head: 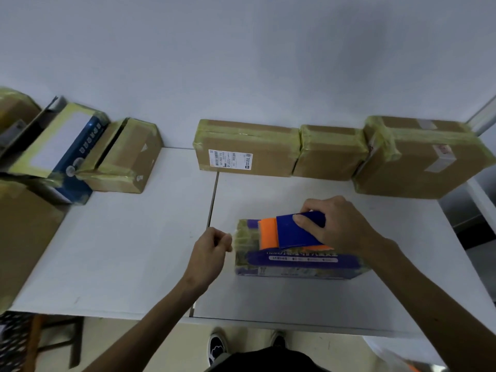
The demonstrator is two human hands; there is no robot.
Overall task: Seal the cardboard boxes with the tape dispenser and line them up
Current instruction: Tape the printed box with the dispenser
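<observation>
A flat purple box (295,260) with yellowish tape on it lies on the white table (120,251), right of the middle. On top of it sits a blue and orange tape dispenser (288,232), which my right hand (335,224) grips from above. My left hand (212,248) is at the box's left end with curled fingers, pinching what looks like the tape's end there. Three taped brown boxes stand in a row against the wall: a labelled one (247,147), a small one (330,153) and a large one (421,157).
At the left stand a brown taped box (126,157), a blue and white box (59,154) and a big brown box (24,237) at the table's left edge. A seam (213,200) splits the table. The front edge is close to my body.
</observation>
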